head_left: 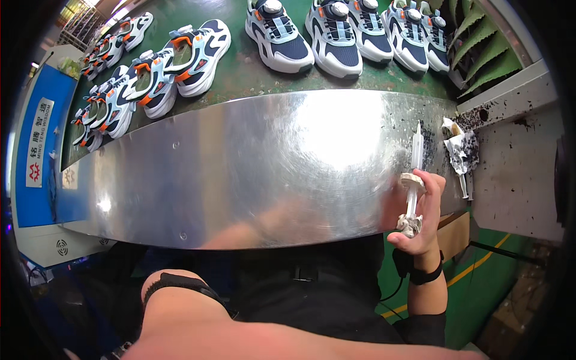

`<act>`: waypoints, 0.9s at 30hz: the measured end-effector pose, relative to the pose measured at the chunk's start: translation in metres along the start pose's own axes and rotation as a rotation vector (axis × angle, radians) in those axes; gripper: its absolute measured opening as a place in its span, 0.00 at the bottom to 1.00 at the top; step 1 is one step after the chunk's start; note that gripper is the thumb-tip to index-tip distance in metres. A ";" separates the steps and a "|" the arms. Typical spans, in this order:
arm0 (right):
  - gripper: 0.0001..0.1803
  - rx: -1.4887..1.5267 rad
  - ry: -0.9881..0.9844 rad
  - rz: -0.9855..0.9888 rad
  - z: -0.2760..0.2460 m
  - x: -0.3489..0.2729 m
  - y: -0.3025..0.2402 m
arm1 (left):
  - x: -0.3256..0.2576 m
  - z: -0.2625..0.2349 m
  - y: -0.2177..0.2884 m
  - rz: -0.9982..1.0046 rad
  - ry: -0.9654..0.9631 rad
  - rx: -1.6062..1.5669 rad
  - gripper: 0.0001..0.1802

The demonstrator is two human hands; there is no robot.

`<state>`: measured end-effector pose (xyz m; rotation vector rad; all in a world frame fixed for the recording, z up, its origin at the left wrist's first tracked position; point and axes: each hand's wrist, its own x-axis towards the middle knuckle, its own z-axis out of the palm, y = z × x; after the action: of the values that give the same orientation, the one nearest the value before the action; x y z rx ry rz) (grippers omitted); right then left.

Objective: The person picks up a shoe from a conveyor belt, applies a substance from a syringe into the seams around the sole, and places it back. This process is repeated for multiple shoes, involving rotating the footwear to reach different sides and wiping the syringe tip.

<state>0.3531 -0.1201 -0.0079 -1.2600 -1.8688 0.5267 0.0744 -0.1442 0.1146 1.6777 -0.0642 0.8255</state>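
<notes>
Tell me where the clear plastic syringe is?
In the head view, the syringe is right of centre in the right hand, left of the crumpled white bundle.

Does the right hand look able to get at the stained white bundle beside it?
Probably yes: the bundle lies close by with nothing visible between, though the right hand holds a syringe.

A pale label strip point(39, 143) stands on the machine's blue panel point(33, 207) at the far left, bearing a red gear-like emblem point(34, 173) at its lower end and, above that, dark Chinese characters beside a line of Latin capitals, both running lengthwise
</notes>
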 end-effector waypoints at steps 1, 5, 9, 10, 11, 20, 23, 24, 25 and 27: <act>0.55 0.001 0.002 -0.008 0.000 0.002 0.001 | -0.001 0.001 0.000 0.003 0.002 0.002 0.14; 0.55 -0.013 0.013 -0.025 0.001 0.001 -0.001 | -0.006 0.002 0.004 -0.005 0.031 -0.008 0.14; 0.55 0.018 0.012 -0.006 0.001 0.001 -0.002 | -0.008 0.000 0.006 -0.002 0.026 -0.003 0.15; 0.55 0.019 0.011 -0.021 0.002 0.002 -0.001 | -0.008 0.000 0.007 0.001 0.028 -0.004 0.15; 0.55 0.031 0.015 0.002 0.002 0.001 -0.002 | -0.008 0.000 0.007 -0.001 0.028 -0.007 0.15; 0.56 0.037 0.017 0.014 0.002 -0.001 -0.003 | -0.008 -0.011 0.012 -0.022 0.142 0.073 0.16; 0.56 0.033 -0.001 0.014 0.003 0.000 -0.003 | -0.007 -0.017 0.013 -0.021 0.185 0.085 0.16; 0.56 0.031 -0.005 0.011 0.003 0.000 -0.003 | -0.007 -0.019 0.015 -0.025 0.205 0.089 0.16; 0.56 0.054 0.011 0.010 0.003 0.000 -0.003 | -0.007 -0.021 0.017 -0.032 0.225 0.093 0.16; 0.56 0.080 0.009 0.013 0.003 -0.001 -0.003 | -0.007 -0.027 0.022 -0.053 0.295 0.095 0.16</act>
<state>0.3491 -0.1215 -0.0079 -1.2208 -1.8150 0.5967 0.0463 -0.1298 0.1301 1.6213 0.2257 1.0406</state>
